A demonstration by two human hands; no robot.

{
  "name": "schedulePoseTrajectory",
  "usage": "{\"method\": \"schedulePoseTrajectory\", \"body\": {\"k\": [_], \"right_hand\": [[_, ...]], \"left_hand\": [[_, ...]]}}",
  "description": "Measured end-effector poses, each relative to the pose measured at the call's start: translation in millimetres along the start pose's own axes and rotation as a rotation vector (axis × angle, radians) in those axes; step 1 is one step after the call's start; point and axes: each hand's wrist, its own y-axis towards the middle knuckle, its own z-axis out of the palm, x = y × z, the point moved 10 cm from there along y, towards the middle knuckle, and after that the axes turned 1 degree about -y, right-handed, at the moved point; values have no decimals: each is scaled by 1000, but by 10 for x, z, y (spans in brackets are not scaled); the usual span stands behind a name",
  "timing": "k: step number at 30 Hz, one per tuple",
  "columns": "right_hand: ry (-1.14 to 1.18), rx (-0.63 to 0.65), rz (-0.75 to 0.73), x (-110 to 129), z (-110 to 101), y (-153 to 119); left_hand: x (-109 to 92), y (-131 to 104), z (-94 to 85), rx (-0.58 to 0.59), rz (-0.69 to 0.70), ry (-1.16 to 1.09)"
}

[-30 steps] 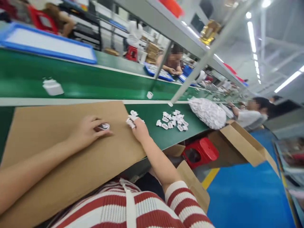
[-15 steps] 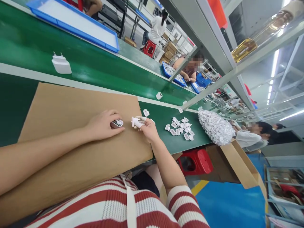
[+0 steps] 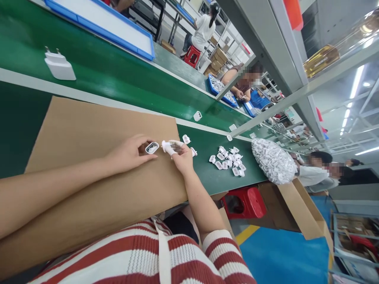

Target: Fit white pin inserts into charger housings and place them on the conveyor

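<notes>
Over a brown cardboard sheet (image 3: pixel 97 134), my left hand (image 3: pixel 130 152) grips a white charger housing (image 3: pixel 152 148). Its open end faces right and shows parts inside. Just to the right, my right hand (image 3: pixel 181 155) pinches a white plug cover with metal pins (image 3: pixel 166 146), white finger cots on its fingertips. A small gap separates the two pieces. Two more plug covers (image 3: pixel 186 139) lie by the right hand on the green table, and a loose pile of several (image 3: pixel 227 157) is farther right.
A clear bag full of white parts (image 3: pixel 274 161) rests at the table's right end. Behind runs a green conveyor belt (image 3: pixel 118 85) carrying an assembled charger (image 3: pixel 60 66), a small white housing (image 3: pixel 197 116) and a blue tray (image 3: pixel 151 55). A metal post (image 3: pixel 237 77) slants over it. Co-workers sit beyond.
My hands have drawn closer together, bringing the housing and plug cover nearly into line. The housing's open end has turned toward the cover. The charger on the belt has shifted left.
</notes>
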Motion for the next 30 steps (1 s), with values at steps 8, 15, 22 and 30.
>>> {"method": "schedulePoseTrajectory", "body": {"k": [8,15,22,30], "right_hand": [[-309,-56,-527,386,6,-206],[-560,19,-704,522,184,-291],[-807,128,-836,608,454,-378],[-943,173,-791,616,585,-318]], "left_hand": [[197,-24,110,38,-194,-143],[277,-6,126,28,-222,-141],[229,4,113,31,-222,-154],[214,19,111,29,-173,-156]]}}
